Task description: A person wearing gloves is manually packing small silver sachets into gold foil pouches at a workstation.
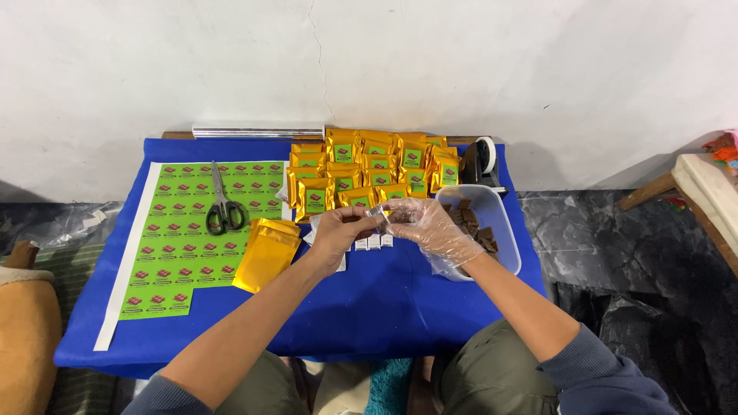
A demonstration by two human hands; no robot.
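- The table (369, 307) is low, with a blue cloth over it, pushed up against a white wall. Everything sits on top.
- Big green sticker sheet (196, 238) lies flat on the left side, rows of small labels, with a pair of scissors (224, 204) resting on it.
- A crowd of gold pouches with green labels (369, 169) stands along the back edge, packed shoulder to shoulder.
- Clear plastic tub (503, 238) on the right holds brown chunks (473, 227); they look like chocolate or similar, can't say for sure.
- Stack of blank gold pouches (265, 253) lies just left of the hands, no labels on these.
- Right hand (434, 230) wears a thin clear glove; left hand (338, 230) is bare. Both are pinched onto one small clear-wrapped piece (379, 213) held between them just above the cloth, in front of the labelled pouches.
- That piece is my guess at tiny and near weightless, with crinkly, slippery film. The grip on each side is fingertips only, closed on the wrapper ends. I'd take it by the film edges rather than squeeze the middle, since the inside probably dents or smears easily.
- A few small white-wrapped bits (374, 242) lie in a row right under the hands.
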